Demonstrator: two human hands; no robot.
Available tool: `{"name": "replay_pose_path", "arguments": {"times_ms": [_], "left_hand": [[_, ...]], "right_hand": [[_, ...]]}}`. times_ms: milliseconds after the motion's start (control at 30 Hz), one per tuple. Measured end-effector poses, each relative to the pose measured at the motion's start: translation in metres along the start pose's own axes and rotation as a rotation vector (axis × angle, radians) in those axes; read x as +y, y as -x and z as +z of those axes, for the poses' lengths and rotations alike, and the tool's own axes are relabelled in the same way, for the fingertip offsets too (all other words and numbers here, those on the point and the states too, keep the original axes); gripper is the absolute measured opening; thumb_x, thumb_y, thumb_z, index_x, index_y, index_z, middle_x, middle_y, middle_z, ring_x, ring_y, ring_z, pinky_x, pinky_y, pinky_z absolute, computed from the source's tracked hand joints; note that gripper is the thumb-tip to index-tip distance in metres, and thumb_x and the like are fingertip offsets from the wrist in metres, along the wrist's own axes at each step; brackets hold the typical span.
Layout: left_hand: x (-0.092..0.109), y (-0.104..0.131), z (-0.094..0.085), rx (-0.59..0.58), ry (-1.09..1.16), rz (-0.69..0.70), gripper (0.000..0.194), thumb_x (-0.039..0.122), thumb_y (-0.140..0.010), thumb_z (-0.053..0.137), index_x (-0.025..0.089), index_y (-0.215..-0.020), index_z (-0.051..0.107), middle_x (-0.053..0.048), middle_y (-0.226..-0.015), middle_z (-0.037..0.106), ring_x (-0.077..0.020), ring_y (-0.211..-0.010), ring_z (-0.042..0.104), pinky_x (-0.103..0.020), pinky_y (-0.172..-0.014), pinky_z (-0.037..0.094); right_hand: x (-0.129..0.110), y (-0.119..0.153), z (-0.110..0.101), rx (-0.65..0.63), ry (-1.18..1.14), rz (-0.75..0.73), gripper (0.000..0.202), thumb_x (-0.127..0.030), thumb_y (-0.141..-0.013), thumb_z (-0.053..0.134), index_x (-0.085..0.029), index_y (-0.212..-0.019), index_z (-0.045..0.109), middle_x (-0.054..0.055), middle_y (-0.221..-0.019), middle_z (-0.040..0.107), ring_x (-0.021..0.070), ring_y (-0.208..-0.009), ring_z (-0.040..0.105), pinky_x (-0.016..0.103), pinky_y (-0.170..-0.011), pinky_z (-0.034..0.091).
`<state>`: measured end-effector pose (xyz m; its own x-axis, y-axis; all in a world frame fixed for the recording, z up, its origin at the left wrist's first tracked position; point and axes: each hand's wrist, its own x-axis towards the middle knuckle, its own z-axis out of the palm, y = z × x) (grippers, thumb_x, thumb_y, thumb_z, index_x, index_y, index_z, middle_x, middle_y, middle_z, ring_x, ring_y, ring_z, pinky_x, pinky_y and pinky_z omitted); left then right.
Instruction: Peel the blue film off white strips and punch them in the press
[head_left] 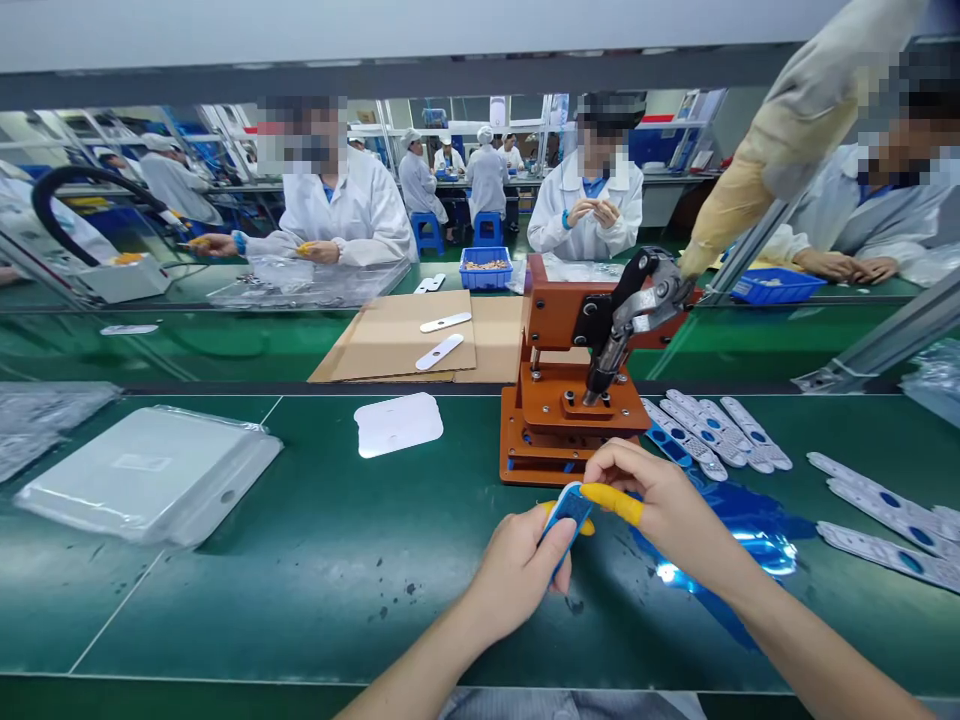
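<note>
Strip (575, 504), blue-faced and narrow, is held above the worktop (300, 610), in front of the orange press (537, 452). Its long axis is slanted: the near end is partly covered by the left hand (510, 575), and the far end is directed away from the body and slightly to the right. The left hand is closed on the strip, with the thumb laid along the blue face and the fingers wrapped beneath. The right hand (664, 505) is placed at the far end, to the right of the axis, with its fingers partly curled and a yellow finger cover (616, 503) brought to the tip; whether anything is pinched there cannot be told. The lower part of the strip is therefore nearer to the left hand, the upper tip to the right.

Blue film (754, 505) is seen on the worktop beyond the right forearm, beside patterned strips (756, 433) with dark oval marks. To the left, a thin white plate (401, 425) and a wrapped pack (97, 490) are seen. A small label (142, 463) is borne by the pack, but its print cannot be read. No brand can be made out on the press.
</note>
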<state>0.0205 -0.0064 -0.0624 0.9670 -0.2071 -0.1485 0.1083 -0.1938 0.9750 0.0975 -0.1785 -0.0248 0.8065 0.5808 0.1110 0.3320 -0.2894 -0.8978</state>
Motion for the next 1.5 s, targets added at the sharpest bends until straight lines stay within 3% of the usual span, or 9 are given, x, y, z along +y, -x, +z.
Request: {"name": "replay_pose_path", "arguments": {"times_ms": [167,433,533,733,933,1033,1133,1300,1500], "left_hand": [[0.010,0.002,-0.003,-0.047,0.112,-0.107,0.051,0.059,-0.089,0.036,0.017,-0.066,0.052,0.002,-0.052,0.053,-0.0088,-0.043,0.045,-0.021,-0.047,0.035],[-0.003,-0.005,0.003,-0.198,1.035,-0.329,0.059,0.056,-0.093,0.024,0.013,-0.068,0.055,0.000,-0.050,0.047,-0.0071,-0.037,0.038,-0.020,-0.041,0.027],[-0.006,-0.008,-0.001,-0.071,1.238,-0.334,0.051,0.052,-0.094,0.031,0.013,-0.073,0.056,-0.001,-0.055,0.051,-0.0077,-0.043,0.043,-0.019,-0.044,0.033],[-0.012,-0.011,-0.027,0.422,1.272,-0.112,0.028,0.042,-0.092,0.049,0.017,-0.096,0.061,-0.003,-0.087,0.062,-0.0114,-0.078,0.060,-0.024,-0.074,0.050],[-0.037,-0.013,-0.077,0.738,0.991,0.181,0.021,0.044,-0.083,0.062,0.027,-0.095,0.063,0.002,-0.090,0.065,-0.0101,-0.082,0.061,-0.021,-0.073,0.051],[-0.039,-0.010,-0.069,0.685,0.951,0.173,0.038,0.043,-0.070,0.076,0.026,-0.101,0.062,0.001,-0.090,0.065,-0.0120,-0.083,0.062,-0.022,-0.072,0.052],[-0.035,-0.005,-0.037,0.530,0.890,0.138,0.047,0.037,-0.066,0.080,0.023,-0.106,0.060,-0.001,-0.091,0.065,-0.0135,-0.080,0.061,-0.023,-0.068,0.052],[-0.025,-0.004,0.010,0.416,0.786,0.208,0.056,0.025,-0.066,0.080,0.023,-0.116,0.055,-0.001,-0.091,0.063,-0.0154,-0.084,0.060,-0.026,-0.072,0.050],[-0.019,0.003,0.020,0.382,0.697,0.269,0.043,0.030,-0.068,0.078,0.022,-0.106,0.059,-0.004,-0.097,0.062,-0.0186,-0.089,0.060,-0.032,-0.082,0.049]], "right_hand": [[0.001,0.000,0.000,-0.004,0.279,-0.193,0.015,-0.010,-0.088,0.044,-0.020,-0.080,0.051,0.002,-0.081,0.053,0.0124,-0.070,0.051,0.024,-0.059,0.042],[0.032,0.002,0.020,0.198,0.570,-0.735,0.017,-0.003,-0.088,0.045,-0.017,-0.095,0.050,0.007,-0.088,0.056,0.0162,-0.081,0.053,0.028,-0.068,0.049],[0.030,0.011,0.030,0.148,0.515,-0.788,0.016,-0.004,-0.088,0.046,-0.018,-0.096,0.049,0.007,-0.087,0.057,0.0166,-0.080,0.053,0.029,-0.067,0.050],[0.018,0.042,0.039,0.282,0.182,-0.565,0.019,-0.003,-0.087,0.042,-0.021,-0.092,0.047,0.003,-0.078,0.053,0.0142,-0.071,0.054,0.026,-0.060,0.049],[0.084,0.091,-0.032,0.620,0.239,0.108,0.012,-0.021,-0.082,0.049,-0.021,-0.094,0.049,0.006,-0.086,0.059,0.0151,-0.067,0.059,0.026,-0.057,0.051],[0.129,0.113,-0.061,0.623,0.484,0.423,0.019,-0.024,-0.072,0.046,-0.021,-0.089,0.054,0.006,-0.078,0.061,0.0198,-0.066,0.059,0.030,-0.054,0.048],[0.139,0.117,-0.061,0.676,0.701,0.462,0.024,-0.030,-0.072,0.043,-0.020,-0.088,0.058,0.012,-0.095,0.060,0.0253,-0.074,0.057,0.033,-0.052,0.043],[0.089,0.095,-0.011,0.510,0.398,0.199,0.040,-0.048,-0.082,0.048,-0.023,-0.113,0.054,0.008,-0.097,0.061,0.0191,-0.069,0.055,0.030,-0.056,0.047],[0.052,0.068,0.036,0.262,-0.088,0.176,0.047,-0.054,-0.074,0.066,-0.025,-0.109,0.059,0.007,-0.098,0.066,0.0214,-0.081,0.062,0.027,-0.060,0.053]]}}
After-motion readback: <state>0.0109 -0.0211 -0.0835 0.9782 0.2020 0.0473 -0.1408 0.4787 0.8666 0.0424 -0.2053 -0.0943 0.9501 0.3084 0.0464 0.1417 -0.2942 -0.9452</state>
